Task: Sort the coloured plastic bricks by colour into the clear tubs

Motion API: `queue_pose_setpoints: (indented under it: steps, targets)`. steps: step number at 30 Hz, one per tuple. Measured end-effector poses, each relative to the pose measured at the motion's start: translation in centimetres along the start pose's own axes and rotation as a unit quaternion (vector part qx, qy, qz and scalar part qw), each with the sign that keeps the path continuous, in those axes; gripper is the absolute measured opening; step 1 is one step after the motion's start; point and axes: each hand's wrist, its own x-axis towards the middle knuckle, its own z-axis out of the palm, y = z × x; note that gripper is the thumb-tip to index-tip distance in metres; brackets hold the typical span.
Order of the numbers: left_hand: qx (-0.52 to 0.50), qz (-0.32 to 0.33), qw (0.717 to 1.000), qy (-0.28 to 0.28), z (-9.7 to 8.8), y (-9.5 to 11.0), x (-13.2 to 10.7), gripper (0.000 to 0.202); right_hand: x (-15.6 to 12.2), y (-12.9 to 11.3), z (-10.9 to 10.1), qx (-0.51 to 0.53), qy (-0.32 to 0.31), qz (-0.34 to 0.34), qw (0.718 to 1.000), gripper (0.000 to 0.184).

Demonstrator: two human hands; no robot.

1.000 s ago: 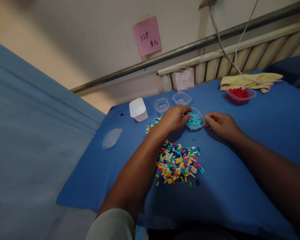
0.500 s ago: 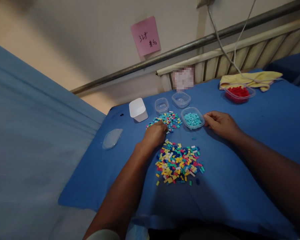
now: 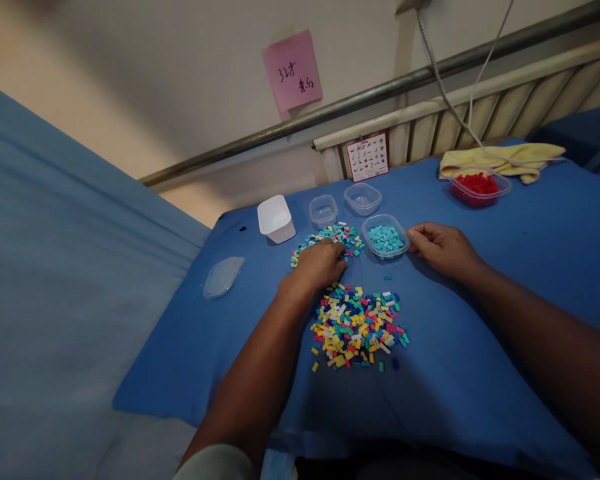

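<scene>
My left hand (image 3: pixel 319 264) rests knuckles-up on the near edge of a small pile of mixed coloured beads (image 3: pixel 341 237), its fingers curled down into the pieces; what they pinch is hidden. My right hand (image 3: pixel 443 248) lies loosely curled on the blue cloth, its fingertips touching the right side of a clear tub of light-blue beads (image 3: pixel 385 237). A larger heap of mixed coloured beads (image 3: pixel 359 325) lies nearer to me, between my forearms.
Two empty clear tubs (image 3: pixel 323 211) (image 3: pixel 363 198) and a white cup (image 3: pixel 276 218) stand behind the small pile. A clear lid (image 3: pixel 223 277) lies at the left edge of the blue table (image 3: pixel 530 253). A tub of red beads (image 3: pixel 479 186) and a yellow cloth (image 3: pixel 500 160) sit far right.
My left hand drew back from the tub of light-blue beads to the small mixed pile on its left. My right hand has stayed by the tub.
</scene>
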Motion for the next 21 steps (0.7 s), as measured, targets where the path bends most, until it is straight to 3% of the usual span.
queue_pose_setpoints:
  steps: [6,15,21]
  targets:
    - [0.023,0.003,0.999,-0.024,0.1,1.0,1.3,0.031,0.1,-0.2,-0.1,-0.001,-0.007,0.001,1.000,0.033]
    - [0.029,0.018,0.999,-0.015,0.1,1.7,2.1,0.033,0.0,-0.3,-0.1,0.000,-0.001,-0.008,1.000,0.033]
    - [0.032,0.005,0.999,-0.014,0.2,2.1,2.2,0.023,0.0,-0.4,0.0,0.003,-0.002,-0.002,1.000,0.032]
